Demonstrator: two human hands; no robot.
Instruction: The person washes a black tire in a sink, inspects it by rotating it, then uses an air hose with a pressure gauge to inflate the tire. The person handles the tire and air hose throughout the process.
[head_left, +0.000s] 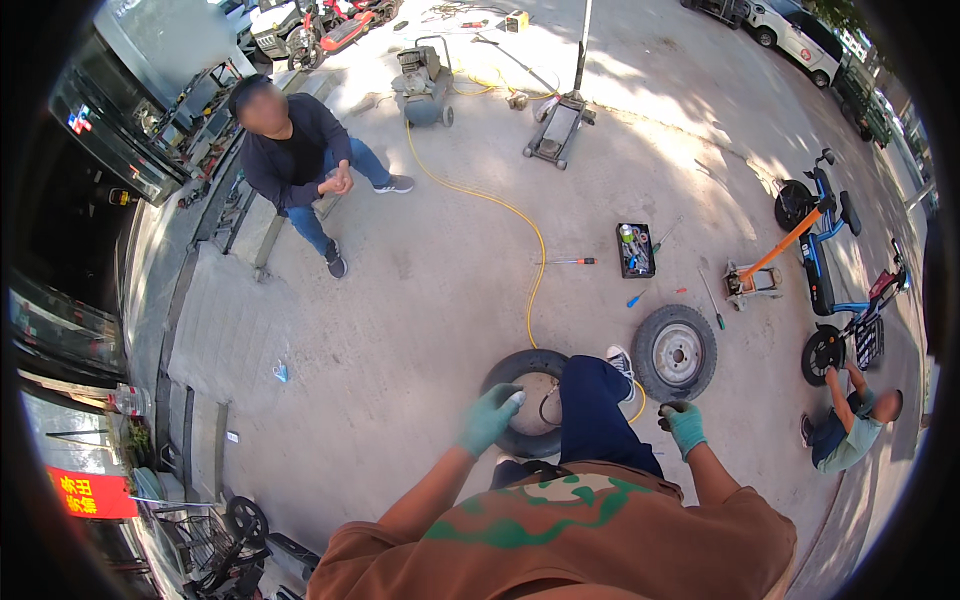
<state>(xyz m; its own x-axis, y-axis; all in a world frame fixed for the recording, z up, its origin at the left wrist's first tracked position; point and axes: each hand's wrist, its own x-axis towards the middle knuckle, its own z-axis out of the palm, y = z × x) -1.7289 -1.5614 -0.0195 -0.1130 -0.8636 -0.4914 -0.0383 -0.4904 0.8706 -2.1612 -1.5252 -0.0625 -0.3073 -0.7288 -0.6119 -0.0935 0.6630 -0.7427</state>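
My left hand (489, 421), in a green work glove with a grey-coated palm, hangs over the left side of a black tyre or inner tube (517, 363) lying flat on the ground. Its fingers look apart and hold nothing visible. My right hand (683, 429) wears a matching glove. Its fingers are curled, and whether something is inside them is hidden. Just beyond that hand lies a tyre on a steel wheel rim (677, 352). A short dark hose (544, 409) curves inside the ring. My leg (600, 412) covers the ring's right side.
A yellow air hose (537, 240) runs from a compressor (424, 86) to the ring. Ahead are a black toolbox (636, 250), scattered screwdrivers (577, 261), an orange-handled floor jack (754, 281) and another jack (559, 131). One person (296, 154) sits left; another crouches by a blue electric bike (820, 262).
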